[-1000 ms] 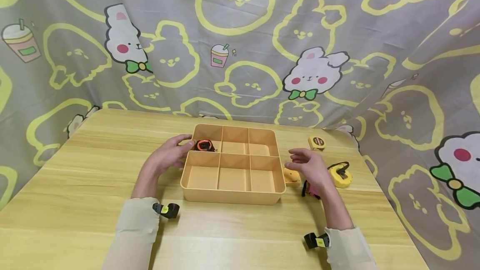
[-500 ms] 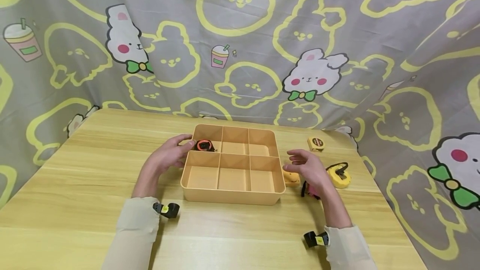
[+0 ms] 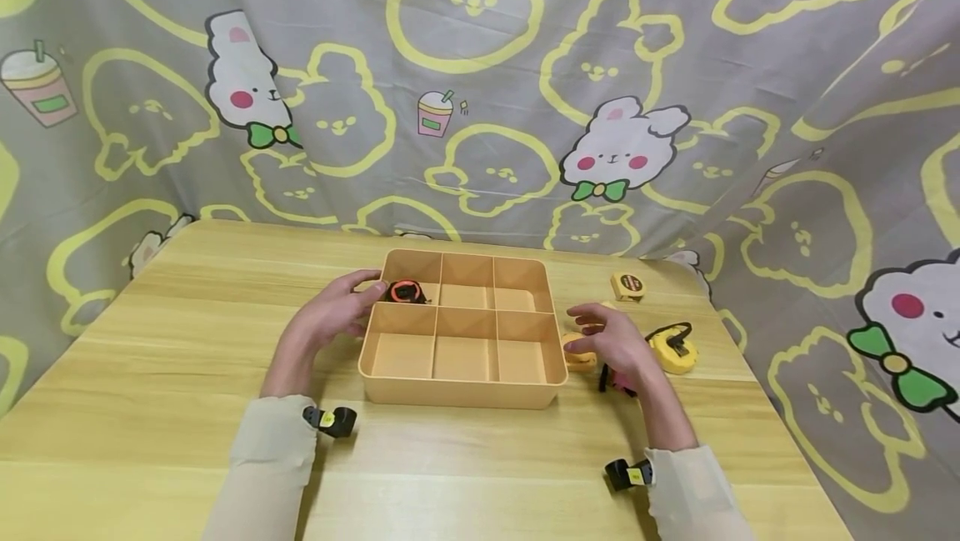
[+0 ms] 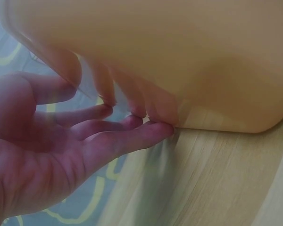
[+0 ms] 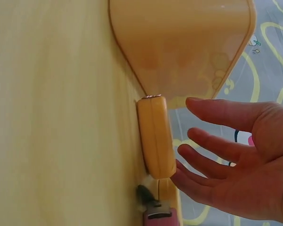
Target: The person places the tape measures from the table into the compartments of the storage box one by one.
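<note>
An orange box with six compartments [image 3: 465,392] stands on the table. My left hand [image 3: 330,313] rests against its left side; in the left wrist view the fingertips of the left hand [image 4: 80,141] touch the box wall [image 4: 217,56] near its bottom edge. A black and red tape measure [image 3: 406,292] lies in the back left compartment. My right hand [image 3: 611,341] is beside the box's right side, fingers spread and holding nothing. Under it is an orange tape measure [image 3: 581,355]; in the right wrist view the orange tape measure [image 5: 156,136] lies next to the fingertips.
Right of the box lie a small yellow tape measure [image 3: 627,286] at the back, a larger yellow one with a black strap [image 3: 673,351], and a pink and black item [image 3: 621,382] partly behind the right hand. A patterned curtain [image 3: 480,91] hangs behind the table [image 3: 435,474].
My right hand has shifted slightly over the orange tape measure. The left hand keeps its place at the box. The whole head view has moved a little.
</note>
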Available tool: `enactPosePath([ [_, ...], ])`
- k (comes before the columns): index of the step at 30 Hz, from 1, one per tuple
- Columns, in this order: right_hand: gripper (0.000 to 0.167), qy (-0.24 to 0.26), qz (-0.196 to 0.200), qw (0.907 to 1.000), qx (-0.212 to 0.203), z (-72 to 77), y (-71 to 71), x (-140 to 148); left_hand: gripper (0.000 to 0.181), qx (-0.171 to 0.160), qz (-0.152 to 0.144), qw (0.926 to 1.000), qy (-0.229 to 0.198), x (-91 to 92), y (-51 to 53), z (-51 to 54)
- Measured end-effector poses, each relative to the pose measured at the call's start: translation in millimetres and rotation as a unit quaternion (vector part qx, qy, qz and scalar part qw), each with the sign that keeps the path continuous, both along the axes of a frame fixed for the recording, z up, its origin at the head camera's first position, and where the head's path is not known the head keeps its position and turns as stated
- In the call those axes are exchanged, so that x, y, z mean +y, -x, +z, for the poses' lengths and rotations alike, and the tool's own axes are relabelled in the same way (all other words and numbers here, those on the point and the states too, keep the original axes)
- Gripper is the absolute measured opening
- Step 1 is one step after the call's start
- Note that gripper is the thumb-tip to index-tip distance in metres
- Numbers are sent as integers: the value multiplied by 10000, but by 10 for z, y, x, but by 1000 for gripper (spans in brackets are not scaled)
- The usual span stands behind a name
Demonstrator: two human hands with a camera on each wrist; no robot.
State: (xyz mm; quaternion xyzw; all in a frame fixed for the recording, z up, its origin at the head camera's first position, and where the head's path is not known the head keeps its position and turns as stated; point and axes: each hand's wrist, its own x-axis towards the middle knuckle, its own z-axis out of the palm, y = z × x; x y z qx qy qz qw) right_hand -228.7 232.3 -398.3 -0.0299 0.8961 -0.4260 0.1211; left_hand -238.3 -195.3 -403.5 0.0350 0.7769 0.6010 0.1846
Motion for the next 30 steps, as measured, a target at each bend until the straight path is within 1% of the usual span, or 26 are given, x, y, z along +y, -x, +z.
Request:
enactPosePath([
  [10,68,-4,161,9996,-243,-65,23,60,63,-16,21,10000,-46,-1,3,5],
  [18,74,55,490,9979,-413,-87,54,110,63,-14,7,10000,44,3,-7,24],
  [23,78,-5,686,9969,-382,-94,77,136,63,-13,44,9999,113,3,-12,41],
  [30,78,-159,781,9963,-330,-106,65,166,63,4,34,9999,150,11,-1,29],
])
